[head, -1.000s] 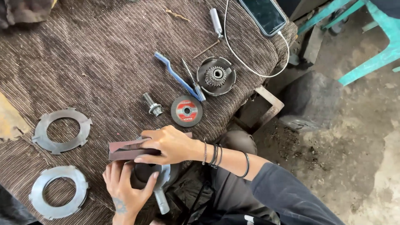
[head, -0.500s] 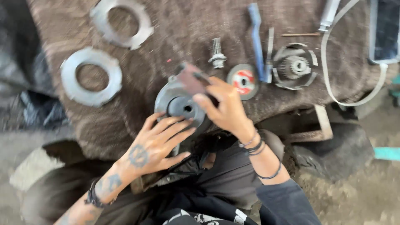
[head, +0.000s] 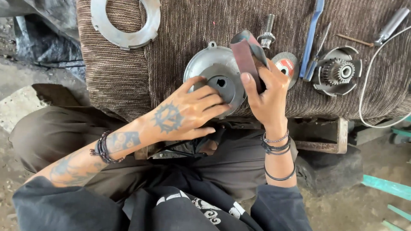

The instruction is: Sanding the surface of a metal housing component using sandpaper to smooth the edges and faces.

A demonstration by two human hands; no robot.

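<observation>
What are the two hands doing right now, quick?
Left hand: open, fingers spread flat on the round metal cover.
Right hand: closed, pinching a folded strip of sandpaper.

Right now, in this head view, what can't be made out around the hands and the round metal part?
- Round metal housing: its near rim is hidden under the left hand.
- Folded abrasive strip: its lower end is hidden by the right hand.
- Cutting disc: its left part sits behind the right hand.
- Flat ring plate: cut off by the top edge.
- Blue tool: its upper end is cut off by the top edge.
</observation>
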